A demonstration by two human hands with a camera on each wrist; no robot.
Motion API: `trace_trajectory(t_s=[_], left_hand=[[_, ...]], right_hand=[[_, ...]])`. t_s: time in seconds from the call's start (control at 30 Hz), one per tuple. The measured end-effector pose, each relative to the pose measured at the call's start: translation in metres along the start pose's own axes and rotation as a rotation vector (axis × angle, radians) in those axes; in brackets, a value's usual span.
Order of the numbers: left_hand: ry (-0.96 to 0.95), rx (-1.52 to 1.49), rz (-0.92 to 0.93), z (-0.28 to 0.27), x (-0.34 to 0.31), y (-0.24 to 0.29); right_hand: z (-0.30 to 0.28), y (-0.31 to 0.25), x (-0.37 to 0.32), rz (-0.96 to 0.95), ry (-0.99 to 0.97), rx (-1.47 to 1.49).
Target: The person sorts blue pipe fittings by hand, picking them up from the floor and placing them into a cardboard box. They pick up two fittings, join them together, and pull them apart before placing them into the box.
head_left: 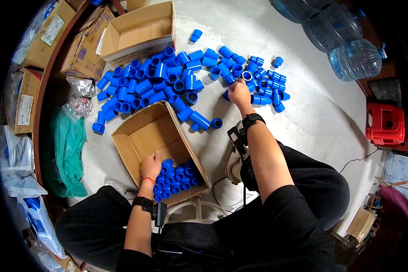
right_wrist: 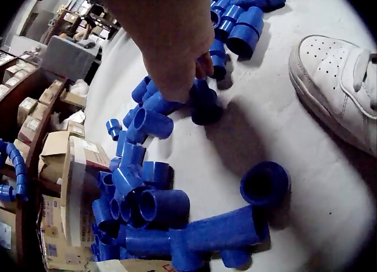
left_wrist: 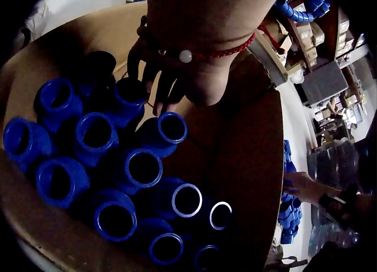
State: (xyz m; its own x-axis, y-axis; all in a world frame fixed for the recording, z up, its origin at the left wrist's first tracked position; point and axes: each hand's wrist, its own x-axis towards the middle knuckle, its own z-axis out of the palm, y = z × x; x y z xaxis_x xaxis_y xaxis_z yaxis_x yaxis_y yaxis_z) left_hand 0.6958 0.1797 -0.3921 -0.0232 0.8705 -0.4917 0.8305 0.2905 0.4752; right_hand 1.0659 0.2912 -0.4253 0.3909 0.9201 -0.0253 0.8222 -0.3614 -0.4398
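Note:
My left hand (head_left: 150, 167) is inside an open cardboard box (head_left: 136, 129), beside rows of blue pipe reducers (head_left: 173, 179) standing upright. In the left wrist view its fingers (left_wrist: 168, 92) hang loosely, fingertips right at the rim of one reducer (left_wrist: 172, 128). My right hand (head_left: 239, 93) reaches down to the floor at the right-hand pile of blue pipe fittings (head_left: 276, 81). The right wrist view shows it gripping a blue pipe reducer (right_wrist: 206, 107) from above, with its fingers partly hidden behind the hand.
A large heap of blue fittings (head_left: 158, 79) lies beyond the box. Another cardboard box (head_left: 140, 31) stands behind it. Shelving with cartons (head_left: 25, 106) and a green bag (head_left: 68, 149) flank the left; water bottles (head_left: 353, 59) and a red stool (head_left: 384, 123) stand at right.

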Motion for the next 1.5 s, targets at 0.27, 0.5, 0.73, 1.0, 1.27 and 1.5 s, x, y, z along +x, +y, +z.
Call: trace_trajectory(t_s=[0.27, 0.5, 0.73, 1.0, 1.27, 1.5], left_hand=[[0.059, -0.055, 0.048, 0.010, 0.010, -0.017], [0.074, -0.205, 0.056, 0.008, 0.009, -0.020], [0.097, -0.293, 0.056, -0.004, 0.001, -0.025], [0.130, -0.398, 0.087, -0.006, -0.006, -0.036], [0.178, -0.327, 0.066, -0.021, -0.025, -0.023], [0.183, -0.396, 0.051, -0.024, -0.029, -0.029]], right_hand=[[-0.006, -0.010, -0.013, 0.138, 0.063, 0.129], [-0.009, -0.009, -0.031, -0.035, 0.089, 0.176], [-0.022, -0.017, -0.049, -0.083, -0.044, 0.089], [-0.045, -0.037, -0.064, -0.065, -0.117, 0.281], [-0.040, -0.035, -0.084, -0.193, -0.400, 0.178], [-0.020, -0.023, -0.092, 0.011, -0.451, 0.235]])
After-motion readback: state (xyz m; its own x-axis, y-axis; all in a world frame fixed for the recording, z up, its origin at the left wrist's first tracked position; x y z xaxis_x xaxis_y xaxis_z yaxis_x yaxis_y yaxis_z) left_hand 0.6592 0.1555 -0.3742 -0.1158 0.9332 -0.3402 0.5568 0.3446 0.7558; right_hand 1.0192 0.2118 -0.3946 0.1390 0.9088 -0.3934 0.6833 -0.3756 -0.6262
